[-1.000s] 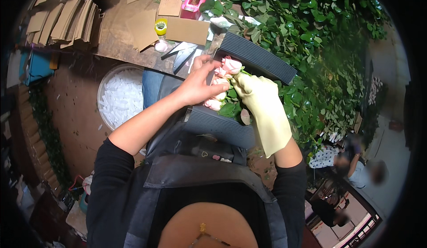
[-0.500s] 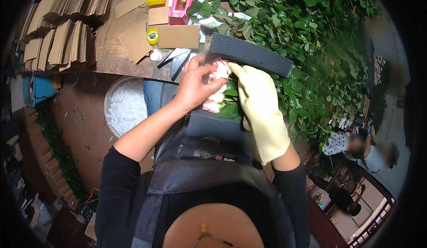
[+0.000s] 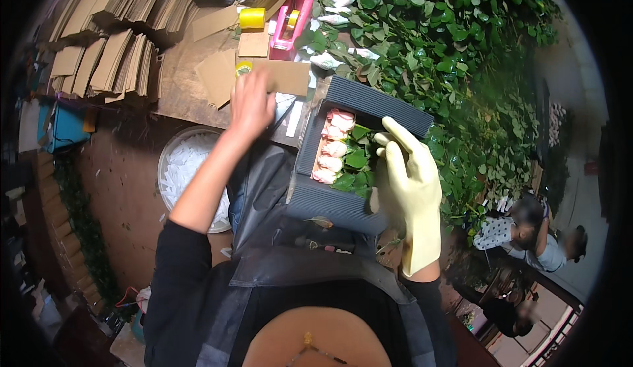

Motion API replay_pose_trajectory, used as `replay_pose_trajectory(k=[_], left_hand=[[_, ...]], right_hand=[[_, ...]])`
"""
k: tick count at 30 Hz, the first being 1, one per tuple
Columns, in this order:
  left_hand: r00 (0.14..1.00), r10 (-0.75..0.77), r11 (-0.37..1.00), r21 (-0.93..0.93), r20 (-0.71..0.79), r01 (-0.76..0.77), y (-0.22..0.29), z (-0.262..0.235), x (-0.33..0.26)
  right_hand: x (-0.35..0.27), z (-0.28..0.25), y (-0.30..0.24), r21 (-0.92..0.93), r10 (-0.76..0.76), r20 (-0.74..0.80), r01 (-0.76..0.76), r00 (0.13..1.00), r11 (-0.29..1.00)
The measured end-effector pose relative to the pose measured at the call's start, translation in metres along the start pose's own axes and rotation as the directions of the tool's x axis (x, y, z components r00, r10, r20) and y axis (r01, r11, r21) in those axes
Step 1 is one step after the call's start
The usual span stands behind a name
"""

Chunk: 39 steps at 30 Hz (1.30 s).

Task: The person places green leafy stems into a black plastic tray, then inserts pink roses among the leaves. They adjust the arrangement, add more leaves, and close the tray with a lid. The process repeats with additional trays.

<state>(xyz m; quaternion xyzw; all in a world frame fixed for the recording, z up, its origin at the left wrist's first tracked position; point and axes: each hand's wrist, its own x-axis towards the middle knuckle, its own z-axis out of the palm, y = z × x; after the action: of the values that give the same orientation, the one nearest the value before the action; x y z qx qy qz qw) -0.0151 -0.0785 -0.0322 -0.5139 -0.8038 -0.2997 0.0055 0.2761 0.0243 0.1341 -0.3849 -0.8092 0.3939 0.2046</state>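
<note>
A row of pale pink roses (image 3: 331,161) with green leaves lies in a dark ribbed trough (image 3: 379,101) in front of me. My right hand (image 3: 410,172), in a cream rubber glove, is at the right end of the trough beside the leaves. Its fingers are apart with nothing visible between them. Over the bench's near edge, my bare left hand (image 3: 252,103) reaches to a flat cardboard piece (image 3: 290,78). Motion smears its fingertips and I cannot make out a grip. Beside that hand, white paper strips (image 3: 295,118) lie partly covered.
Stacked cardboard sheets (image 3: 112,51) fill the left of the bench. A pink tape dispenser (image 3: 292,24) and yellow tape roll (image 3: 252,18) stand behind the left hand. Leafy stems (image 3: 455,57) cover the right side. A tub of white paper strips (image 3: 188,169) stands at lower left.
My left hand has left the roses and moved left to the cardboard piece. My right hand has let go of the roses and drawn back right, uncovering the row.
</note>
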Motion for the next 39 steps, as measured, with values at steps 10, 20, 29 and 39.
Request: replay_pose_trajectory(k=[10,20,29,39], left_hand=[[0.994,-0.104,0.992,-0.074,0.039,0.107,0.025,-0.075,0.03],[0.973,-0.047,0.85,-0.503,0.227,0.158,0.103,-0.076,-0.02],[0.942,0.259,0.869,-0.478,0.215,-0.13,0.12,-0.086,0.009],[0.583,0.449,0.893,-0.307,0.677,-0.331,0.147,-0.047,0.035]], right_hand=[[-0.038,0.004,-0.012,0.337,0.298,0.124,-0.323,0.946,0.884],[-0.002,-0.007,0.002,0.32,0.52,0.514,-0.715,0.682,0.622],[-0.008,-0.002,0.028,0.2,0.5,0.554,-0.689,0.666,0.697],[0.016,0.021,0.035,0.012,0.567,0.581,-0.702,0.584,0.712]])
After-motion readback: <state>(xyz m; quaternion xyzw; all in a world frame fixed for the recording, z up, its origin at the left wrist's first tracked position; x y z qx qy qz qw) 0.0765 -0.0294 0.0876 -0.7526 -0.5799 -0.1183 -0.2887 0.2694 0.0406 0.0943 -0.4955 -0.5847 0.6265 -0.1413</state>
